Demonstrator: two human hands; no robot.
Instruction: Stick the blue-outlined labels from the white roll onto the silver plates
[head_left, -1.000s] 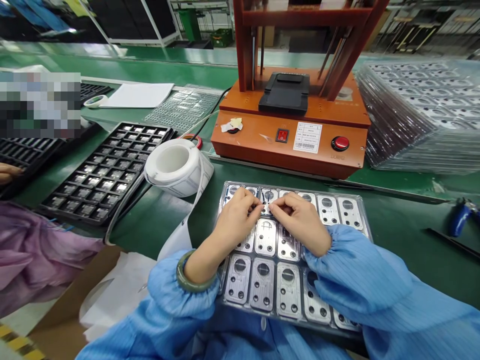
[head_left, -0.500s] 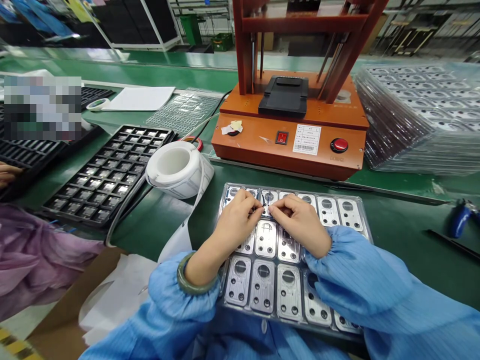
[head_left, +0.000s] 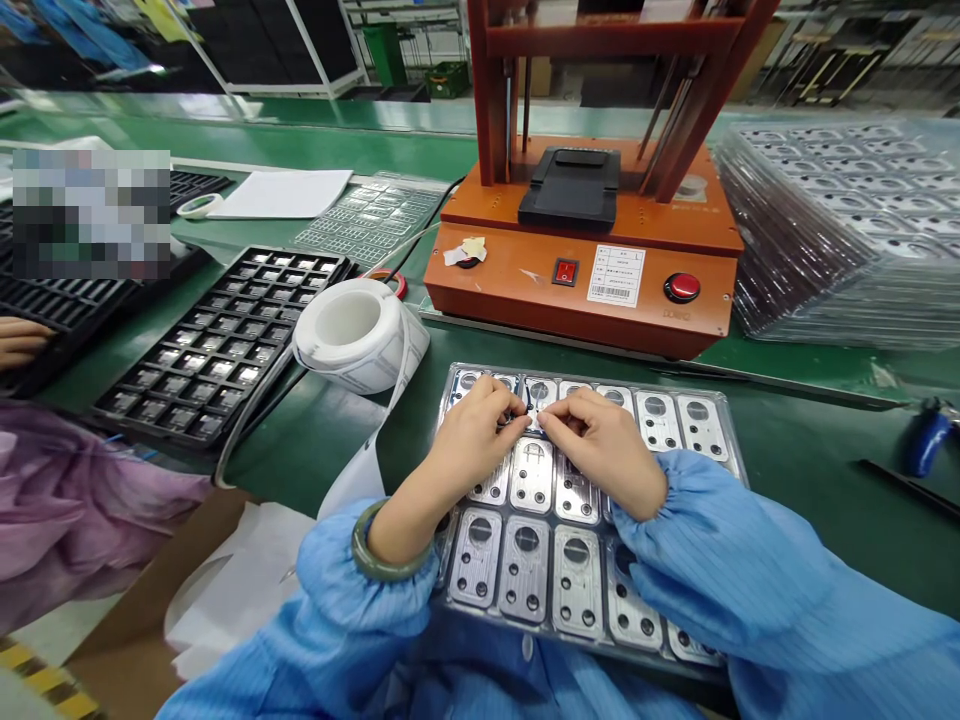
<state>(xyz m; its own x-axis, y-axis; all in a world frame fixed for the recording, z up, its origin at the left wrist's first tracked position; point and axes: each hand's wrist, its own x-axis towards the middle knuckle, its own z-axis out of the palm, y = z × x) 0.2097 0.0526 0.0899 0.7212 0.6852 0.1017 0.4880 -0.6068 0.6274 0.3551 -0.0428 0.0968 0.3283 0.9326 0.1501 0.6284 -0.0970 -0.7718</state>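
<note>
A clear plastic tray (head_left: 731,440) lies in front of me, filled with rows of silvery metal plates (head_left: 527,570) that have round holes. Over its back row, my left hand (head_left: 484,425) pinches with thumb and forefinger at one plate (head_left: 539,392). My right hand (head_left: 600,440) is pinched close by on the other side of that plate, the fingertips of both hands almost meeting. Whatever small thing the fingertips hold is too small to make out. A thin dark strip shows on the plate by the left fingertips.
Behind the tray stands an orange press (head_left: 585,300) with a red button. A label roll (head_left: 352,335) and a black compartment tray (head_left: 217,345) lie left. Stacked clear trays (head_left: 847,250), blue-handled pliers (head_left: 928,440) and tweezers (head_left: 907,490) are right. A co-worker's hand (head_left: 22,343) shows far left.
The view has shifted very slightly. Both hands stay pinched over the same plate, with hardly any visible movement.
</note>
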